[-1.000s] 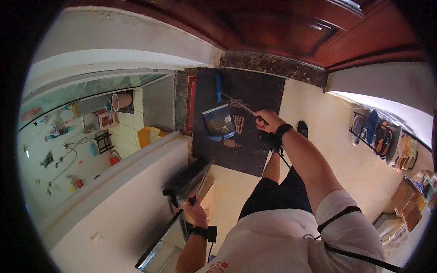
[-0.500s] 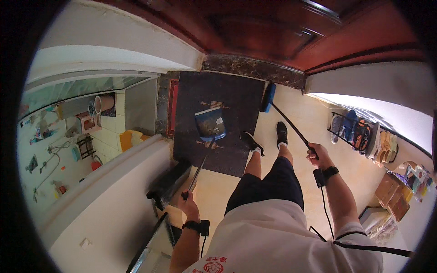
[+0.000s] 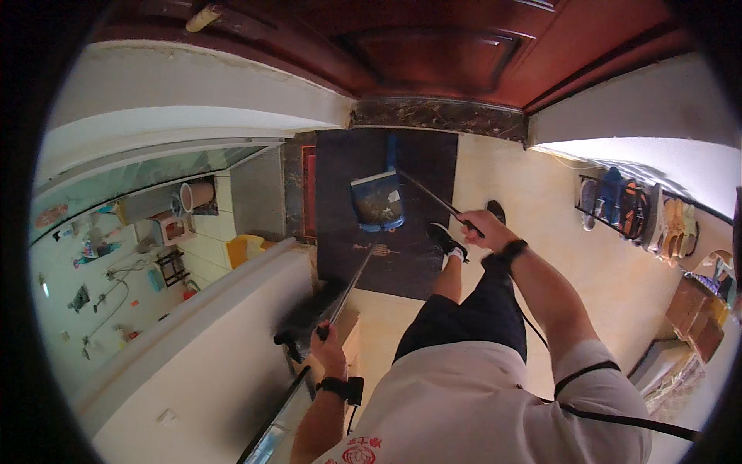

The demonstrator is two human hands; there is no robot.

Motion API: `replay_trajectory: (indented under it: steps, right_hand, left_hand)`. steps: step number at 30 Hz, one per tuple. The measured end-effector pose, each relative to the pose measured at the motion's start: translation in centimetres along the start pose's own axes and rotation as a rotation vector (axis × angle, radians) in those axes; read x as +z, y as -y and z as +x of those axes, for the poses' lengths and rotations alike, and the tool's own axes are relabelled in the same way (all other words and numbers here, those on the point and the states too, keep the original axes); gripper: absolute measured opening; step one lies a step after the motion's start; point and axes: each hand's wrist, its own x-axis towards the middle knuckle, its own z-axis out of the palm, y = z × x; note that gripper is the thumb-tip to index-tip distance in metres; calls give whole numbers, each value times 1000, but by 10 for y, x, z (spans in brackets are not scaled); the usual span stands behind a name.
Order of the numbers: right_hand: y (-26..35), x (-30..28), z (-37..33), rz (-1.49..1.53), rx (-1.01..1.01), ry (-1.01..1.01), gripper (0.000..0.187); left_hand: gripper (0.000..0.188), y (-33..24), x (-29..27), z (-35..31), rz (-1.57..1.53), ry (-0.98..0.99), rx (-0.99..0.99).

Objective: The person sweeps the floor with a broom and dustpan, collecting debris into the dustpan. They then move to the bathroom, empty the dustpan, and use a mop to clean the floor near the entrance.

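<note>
head view: left hand (image 3: 330,356) grips the dustpan (image 3: 377,204) handle, fingers wrapped; right hand (image 3: 487,230) likewise grips the broom (image 3: 392,151). dustpan is upper centre, against the mat (image 3: 421,263). sweeping seems in hand; the next stroke likely calls for a steady dustpan.

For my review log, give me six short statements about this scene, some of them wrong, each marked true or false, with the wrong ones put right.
1. The right hand holds the broom. True.
2. The left hand is empty. False: the left hand holds the dustpan.
3. The dustpan is over the dark mat. True.
4. The broom's lower end is off the mat. False: it is over the mat, just beyond the dustpan.
5. The door at the top is white. False: the door is reddish brown.
6. Several shoes are lined up toward the right. True.
</note>
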Motion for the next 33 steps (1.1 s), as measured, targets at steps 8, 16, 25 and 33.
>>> replay_trajectory:
  steps: [8, 16, 25, 33]
  right_hand:
    - [-33, 26, -5, 973, 768, -303, 9]
    - [65, -87, -127, 1044, 1365, -711, 21]
    - [65, -158, -115, -499, 961, -155, 18]
    - [-46, -167, -112, -929, 904, -24, 21]
  left_hand:
    - [15, 3, -11, -7, -83, -40, -5]
    - [14, 16, 11, 0, -69, 5, 79]
    - [17, 3, 55, -11, 67, 136, 105]
    - [18, 3, 106, -57, 294, 179, 301]
